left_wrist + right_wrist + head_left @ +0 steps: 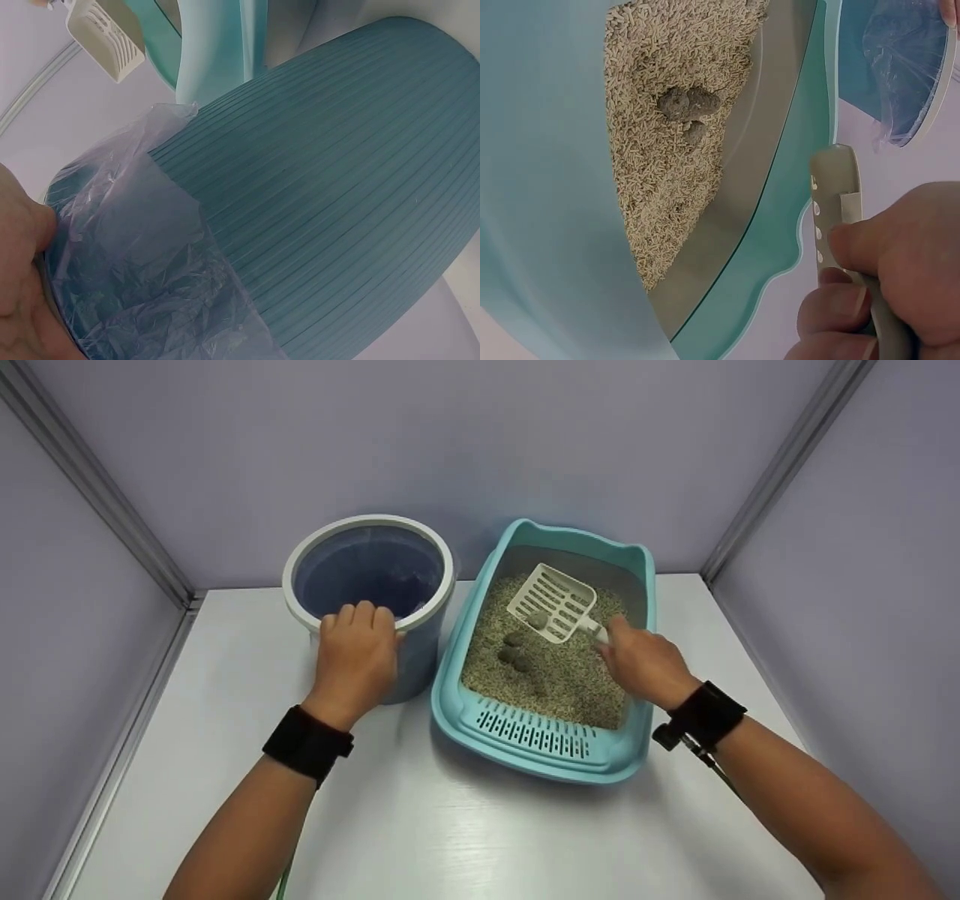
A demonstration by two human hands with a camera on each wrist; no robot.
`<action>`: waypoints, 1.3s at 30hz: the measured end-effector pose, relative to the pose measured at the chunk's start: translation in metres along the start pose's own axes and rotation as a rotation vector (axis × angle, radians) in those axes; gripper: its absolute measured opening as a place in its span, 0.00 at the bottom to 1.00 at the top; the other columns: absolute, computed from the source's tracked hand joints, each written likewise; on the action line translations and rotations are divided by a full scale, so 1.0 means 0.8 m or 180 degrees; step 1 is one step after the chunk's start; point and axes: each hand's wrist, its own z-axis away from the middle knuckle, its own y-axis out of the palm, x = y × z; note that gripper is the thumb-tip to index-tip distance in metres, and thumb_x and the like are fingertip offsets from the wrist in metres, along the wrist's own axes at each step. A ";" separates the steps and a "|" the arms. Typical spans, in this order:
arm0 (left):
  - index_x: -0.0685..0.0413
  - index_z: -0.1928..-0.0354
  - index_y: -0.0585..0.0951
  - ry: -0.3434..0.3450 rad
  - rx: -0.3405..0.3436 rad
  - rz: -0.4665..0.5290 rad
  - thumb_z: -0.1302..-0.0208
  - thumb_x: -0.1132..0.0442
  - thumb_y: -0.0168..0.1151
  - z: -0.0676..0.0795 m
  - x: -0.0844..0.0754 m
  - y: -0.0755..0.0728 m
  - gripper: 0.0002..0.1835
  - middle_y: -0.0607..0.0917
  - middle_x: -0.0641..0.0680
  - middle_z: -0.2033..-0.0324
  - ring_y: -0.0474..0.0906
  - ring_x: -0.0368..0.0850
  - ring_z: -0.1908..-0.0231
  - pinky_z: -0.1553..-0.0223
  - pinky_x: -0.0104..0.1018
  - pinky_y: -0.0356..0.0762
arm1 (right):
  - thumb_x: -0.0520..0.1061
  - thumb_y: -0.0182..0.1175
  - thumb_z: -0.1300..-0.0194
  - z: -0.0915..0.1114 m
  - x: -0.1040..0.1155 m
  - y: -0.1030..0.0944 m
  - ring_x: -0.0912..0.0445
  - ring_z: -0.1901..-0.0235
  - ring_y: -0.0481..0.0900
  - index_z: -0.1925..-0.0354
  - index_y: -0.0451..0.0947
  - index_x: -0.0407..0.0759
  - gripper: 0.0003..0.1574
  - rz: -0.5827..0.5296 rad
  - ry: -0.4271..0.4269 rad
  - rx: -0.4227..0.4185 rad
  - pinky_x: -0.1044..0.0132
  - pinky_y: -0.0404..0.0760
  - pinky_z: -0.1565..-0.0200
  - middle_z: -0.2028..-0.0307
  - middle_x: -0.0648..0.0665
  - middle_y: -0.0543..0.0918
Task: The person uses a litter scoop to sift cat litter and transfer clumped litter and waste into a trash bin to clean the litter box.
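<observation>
My right hand (649,660) grips the handle of a white slotted litter scoop (564,592), held over the litter box. A greyish clump (538,619) lies on the scoop's slots. Below it, pellet litter (559,682) fills the light-blue litter box (536,769), with several dark clumps (514,654) on its surface; the right wrist view shows these clumps (690,103) up close. My left hand (356,652) holds the white rim of a blue bin (375,520) at its near side. A thin clear bag (165,262) lines the bin and folds down over its ribbed outside (322,180).
Bin and litter box stand side by side on a white table (465,840), close to the back wall (465,442). Side walls (847,600) enclose the table left and right. A perforated ledge (532,733) runs along the box's near end.
</observation>
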 end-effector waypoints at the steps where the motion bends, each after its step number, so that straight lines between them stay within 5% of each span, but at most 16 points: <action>1: 0.60 0.66 0.71 -0.0001 0.0003 0.0004 0.25 0.56 0.56 0.000 0.000 0.000 0.15 0.74 0.61 0.70 0.71 0.61 0.68 0.66 0.51 0.63 | 0.51 0.55 0.20 0.000 0.000 0.000 0.46 0.79 0.79 0.51 0.68 0.40 0.15 -0.0011 -0.0001 0.0002 0.55 0.74 0.77 0.73 0.39 0.81; 11: 0.59 0.64 0.72 -0.0081 0.0194 0.0013 0.23 0.55 0.54 -0.001 -0.002 0.000 0.15 0.75 0.61 0.69 0.71 0.60 0.67 0.64 0.51 0.63 | 0.53 0.53 0.19 0.000 -0.001 0.000 0.48 0.79 0.77 0.53 0.71 0.41 0.15 -0.0128 -0.0068 0.0091 0.56 0.72 0.76 0.74 0.42 0.78; 17: 0.60 0.65 0.72 -0.0059 0.0150 0.0021 0.23 0.55 0.55 0.000 -0.002 0.001 0.15 0.74 0.61 0.69 0.71 0.61 0.67 0.64 0.51 0.63 | 0.55 0.47 0.17 -0.002 0.000 0.001 0.52 0.79 0.73 0.54 0.72 0.42 0.18 -0.0262 0.0027 0.0331 0.61 0.70 0.76 0.74 0.45 0.74; 28: 0.59 0.65 0.72 -0.0021 0.0069 -0.0002 0.24 0.56 0.56 0.000 0.000 0.002 0.15 0.75 0.61 0.69 0.71 0.61 0.68 0.65 0.51 0.63 | 0.57 0.44 0.16 -0.004 0.001 0.004 0.51 0.77 0.74 0.61 0.73 0.43 0.22 -0.0143 0.0133 0.0366 0.58 0.71 0.74 0.75 0.46 0.73; 39: 0.60 0.66 0.72 0.0024 -0.0012 -0.0054 0.25 0.56 0.57 0.000 -0.001 0.002 0.14 0.74 0.61 0.71 0.71 0.60 0.69 0.66 0.50 0.62 | 0.56 0.50 0.18 -0.002 -0.002 0.009 0.45 0.77 0.79 0.57 0.74 0.39 0.21 0.0086 0.0080 0.0041 0.51 0.74 0.73 0.75 0.41 0.79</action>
